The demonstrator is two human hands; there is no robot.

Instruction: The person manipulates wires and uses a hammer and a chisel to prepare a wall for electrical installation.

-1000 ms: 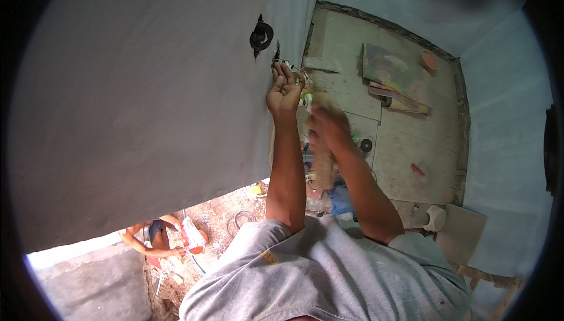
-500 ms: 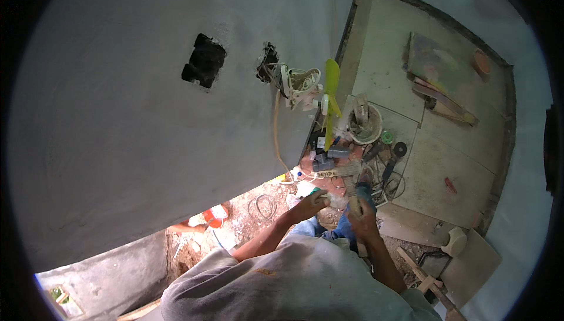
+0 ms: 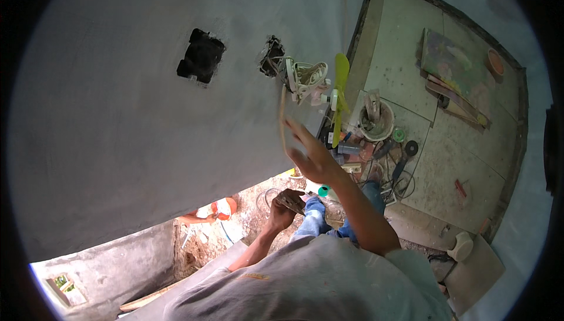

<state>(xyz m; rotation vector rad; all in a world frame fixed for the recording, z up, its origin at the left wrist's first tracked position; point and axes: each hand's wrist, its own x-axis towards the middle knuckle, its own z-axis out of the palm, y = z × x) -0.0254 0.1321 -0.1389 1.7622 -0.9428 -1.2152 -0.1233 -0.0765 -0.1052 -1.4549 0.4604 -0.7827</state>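
My left hand [image 3: 284, 212] is closed, low in front of my shirt, around a flat grey-brown object [image 3: 291, 203] whose exact kind I cannot make out. Raised toward the grey wall, my right hand [image 3: 314, 157] has its fingers spread and nothing visible in it. Its fingertips are close to a beige cable [image 3: 282, 112] hanging down the wall; whether they touch it I cannot tell. Above that hand, a small fan with yellow-green blades [image 3: 341, 74] and an opened white housing [image 3: 306, 78] hangs beside a rough wall hole [image 3: 272, 56].
A larger square hole [image 3: 201, 56] opens in the wall. Right of the fan stand a dirty bucket [image 3: 385, 127] with tools, an angle grinder [image 3: 403, 161] and tangled cords on the floor. At lower left, another person's hand [image 3: 200, 218] is beside an orange container [image 3: 225, 208].
My right hand has risen from waist level toward the wall, and the wide brush it held is no longer in it. My left hand has shifted left and now grips the grey-brown object.
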